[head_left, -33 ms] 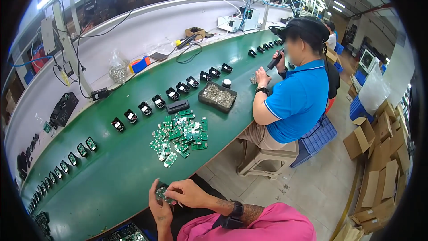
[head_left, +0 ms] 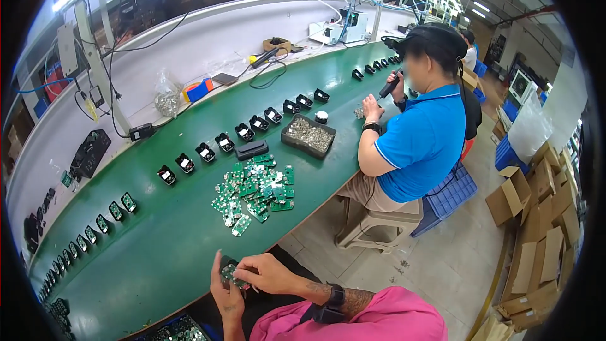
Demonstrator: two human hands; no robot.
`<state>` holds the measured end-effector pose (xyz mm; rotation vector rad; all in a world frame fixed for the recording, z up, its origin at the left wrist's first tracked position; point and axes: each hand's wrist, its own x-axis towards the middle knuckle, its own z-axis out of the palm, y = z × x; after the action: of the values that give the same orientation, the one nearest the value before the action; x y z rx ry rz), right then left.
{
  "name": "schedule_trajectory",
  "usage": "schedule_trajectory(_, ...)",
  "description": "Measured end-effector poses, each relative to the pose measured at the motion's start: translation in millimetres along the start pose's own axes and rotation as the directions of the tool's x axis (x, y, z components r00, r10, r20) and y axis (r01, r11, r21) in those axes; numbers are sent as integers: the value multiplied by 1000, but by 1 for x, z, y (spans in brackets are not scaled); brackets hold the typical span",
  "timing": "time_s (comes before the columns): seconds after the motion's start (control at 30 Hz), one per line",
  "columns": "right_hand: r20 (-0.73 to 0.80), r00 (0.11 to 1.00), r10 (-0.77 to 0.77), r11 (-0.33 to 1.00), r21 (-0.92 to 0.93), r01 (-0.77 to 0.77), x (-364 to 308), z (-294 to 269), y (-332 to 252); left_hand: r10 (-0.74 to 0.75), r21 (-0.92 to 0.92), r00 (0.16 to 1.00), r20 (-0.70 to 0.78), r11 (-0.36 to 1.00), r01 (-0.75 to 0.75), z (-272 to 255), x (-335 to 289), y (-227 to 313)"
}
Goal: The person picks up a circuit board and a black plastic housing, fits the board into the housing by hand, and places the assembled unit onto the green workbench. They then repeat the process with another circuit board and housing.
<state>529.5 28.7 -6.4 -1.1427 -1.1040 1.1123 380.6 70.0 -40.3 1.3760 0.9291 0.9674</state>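
- My left hand (head_left: 226,295): fingers closed around a black housing (head_left: 230,264), supporting it at the near edge of the green table (head_left: 164,249).
- My right hand (head_left: 266,274): thumb and fingers bent, tips at the green circuit board (head_left: 228,272) seated in that housing. Whether they pinch it or only press on it, I cannot tell.
- Right wrist: a black wristband (head_left: 336,294) is worn.
- Lower edge of view: more boards (head_left: 180,328) lie massed to the left of my left forearm.
- Table, ahead of my hands: a loose pile of circuit boards (head_left: 257,191), overlapping.
- Table, left: a row of board-fitted housings (head_left: 91,235), running diagonally.
- Behind the pile: a black case (head_left: 252,150), then a row of open black housings (head_left: 224,143) with white areas inside.
- Right of the case: a dark tray (head_left: 304,149) filled with small metallic parts.
- Right side: a seated co-worker (head_left: 416,132) in a blue shirt, holding a black handheld tool (head_left: 389,86).
- Back ledge: a clear plastic bag (head_left: 166,102) beside an orange-and-blue object (head_left: 199,91).
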Motion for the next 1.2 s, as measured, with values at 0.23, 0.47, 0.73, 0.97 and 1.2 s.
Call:
schedule_trajectory(0.23, -12, 1000, 26, 980, -197, -27, 2, 3, -5, 201, 131, 976, -83, 973, -190, -1, -12, 6)
schedule_trajectory(0.47, -101, 995, -23, 939, -344, -14, 13, 0, -15, 61, -283, 997, 40, 958, -47, -3, -6, 26)
schedule_trajectory(0.73, -108, 986, 129, 944, -291, -156, 13, 14, -5, 1, -3, 998, -65, 1000, -1, -9, -12, 33)
schedule_trajectory(0.97, -123, 992, -7, 895, -444, -49, 13, 11, 5, -28, 33, 998, -51, 999, 29, -5, -9, 29)
schedule_trajectory(1.2, -125, 992, 0, 905, -421, -53, 23, 14, 11, -124, -99, 989, -82, 988, 115, -2, 2, 25)
